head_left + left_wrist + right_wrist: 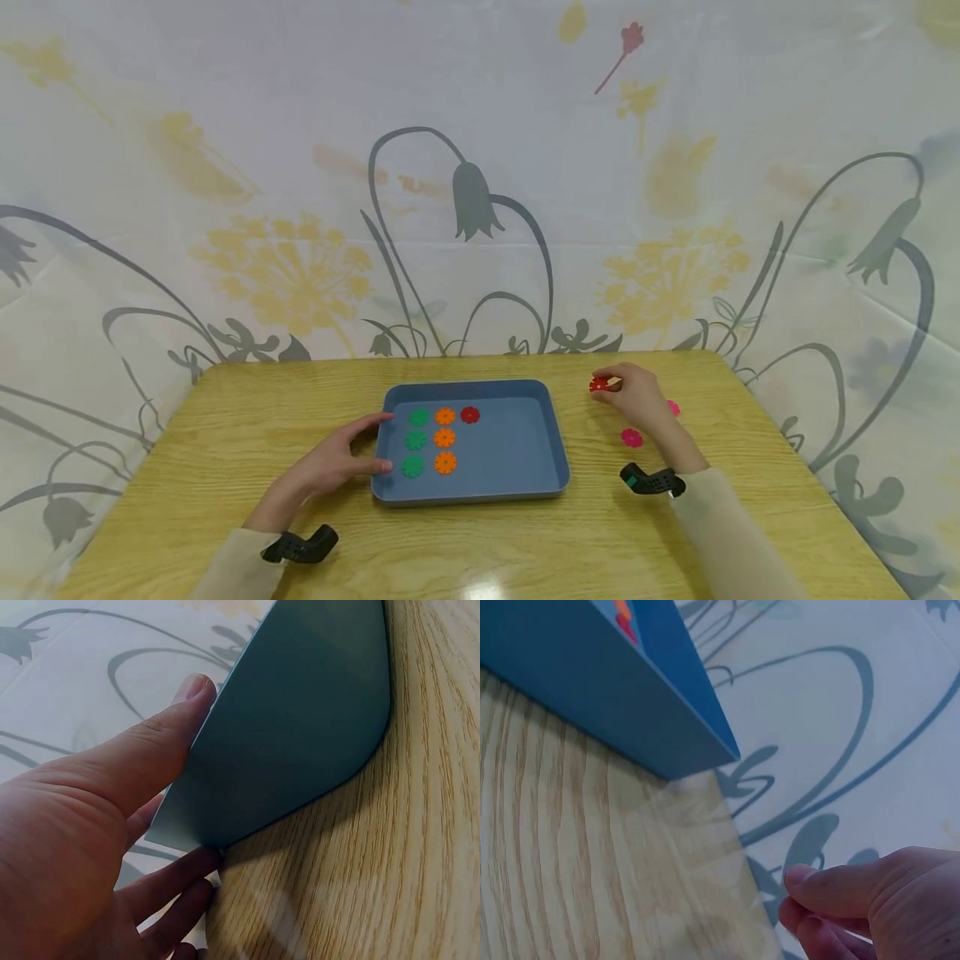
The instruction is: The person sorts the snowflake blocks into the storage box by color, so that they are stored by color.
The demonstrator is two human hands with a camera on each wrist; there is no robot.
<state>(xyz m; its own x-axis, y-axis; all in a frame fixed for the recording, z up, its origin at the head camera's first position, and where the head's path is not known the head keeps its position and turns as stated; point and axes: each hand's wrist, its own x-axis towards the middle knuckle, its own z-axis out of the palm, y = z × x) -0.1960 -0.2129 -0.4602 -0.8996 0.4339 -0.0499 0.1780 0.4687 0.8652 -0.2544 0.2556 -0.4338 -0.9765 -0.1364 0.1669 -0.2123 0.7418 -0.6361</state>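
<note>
A blue tray lies in front of me, with notched plastic discs in columns on its left side. There are several green ones, such as the green disc, orange ones, such as the orange disc, and one dark red disc. My left hand rests spread along the tray's left edge, thumb and index finger straight and their tips over the rim. Right of the tray, my right hand pinches a red notched disc between thumb and fingers; the disc is hidden in the right wrist view.
Two pink discs lie on the wooden table by my right hand: one pink disc below it, another pink disc partly behind it. A white cloth with printed flowers hangs beyond the table's back edge.
</note>
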